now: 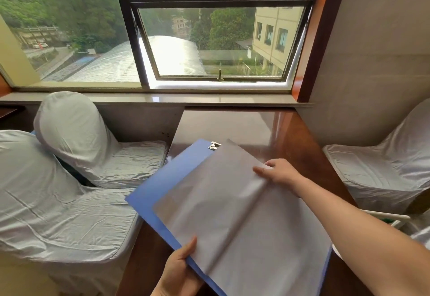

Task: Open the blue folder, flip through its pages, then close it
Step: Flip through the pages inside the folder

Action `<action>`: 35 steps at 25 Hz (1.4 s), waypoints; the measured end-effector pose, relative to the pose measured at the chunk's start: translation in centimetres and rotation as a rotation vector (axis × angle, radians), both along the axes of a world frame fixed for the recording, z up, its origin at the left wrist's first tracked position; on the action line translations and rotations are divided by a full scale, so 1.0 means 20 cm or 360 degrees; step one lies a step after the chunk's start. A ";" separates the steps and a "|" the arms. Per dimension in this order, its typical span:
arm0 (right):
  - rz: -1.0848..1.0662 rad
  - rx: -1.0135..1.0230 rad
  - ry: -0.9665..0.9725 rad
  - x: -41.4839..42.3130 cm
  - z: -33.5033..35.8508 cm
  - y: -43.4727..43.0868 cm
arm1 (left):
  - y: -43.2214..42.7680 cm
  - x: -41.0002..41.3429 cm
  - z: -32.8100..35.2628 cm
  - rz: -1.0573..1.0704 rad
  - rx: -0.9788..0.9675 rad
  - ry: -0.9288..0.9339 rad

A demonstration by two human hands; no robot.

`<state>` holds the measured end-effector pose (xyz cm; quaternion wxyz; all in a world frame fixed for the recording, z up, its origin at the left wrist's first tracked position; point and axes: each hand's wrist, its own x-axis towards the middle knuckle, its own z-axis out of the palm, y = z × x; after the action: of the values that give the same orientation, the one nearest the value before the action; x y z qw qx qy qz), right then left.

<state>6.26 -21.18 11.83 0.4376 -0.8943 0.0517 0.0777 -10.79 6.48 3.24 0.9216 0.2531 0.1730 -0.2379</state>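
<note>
At 6 o'clock, left hand (178,272) clamped the blue folder (162,179) steady; at 2 o'clock, right hand (280,174) pinched a page (232,202) for flipping.

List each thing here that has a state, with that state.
blue folder: open, held over the table.
top page: partly lifted.
left hand: grips the folder's near edge.
right hand: pinches the page's far edge.
window sash: swung open outward.
chairs: draped in white covers.
</note>
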 end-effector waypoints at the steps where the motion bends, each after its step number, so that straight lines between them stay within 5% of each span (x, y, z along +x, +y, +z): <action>1: -0.0044 -0.0062 -0.0068 0.01 0.00 0.01 | 0.00 0.00 -0.01 -0.0007 0.0047 -0.0002; 10: -0.0165 -0.1040 -0.0414 0.05 0.08 0.08 | -0.08 0.01 -0.03 0.0033 0.0638 -0.0057; 18: 0.0024 -0.1102 -0.0825 -0.14 0.15 0.07 | -0.12 0.02 -0.04 0.0426 0.0391 0.0034; 22: -0.0254 -0.0673 -0.0867 -0.48 0.02 0.01 | -0.12 0.04 -0.02 0.0483 0.0231 0.0115; 28: -0.0436 0.0627 -0.0042 -0.71 -0.12 0.04 | -0.09 0.08 -0.01 0.0592 0.0197 0.0114; 35: -0.0445 0.0790 -0.0085 -0.71 -0.11 0.02 | -0.02 0.10 0.00 0.0637 0.0202 0.0094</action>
<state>-8.01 -20.70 9.71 0.6509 -0.7458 0.1422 0.0033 -8.77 6.04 3.19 0.9273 0.2640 0.2614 -0.0460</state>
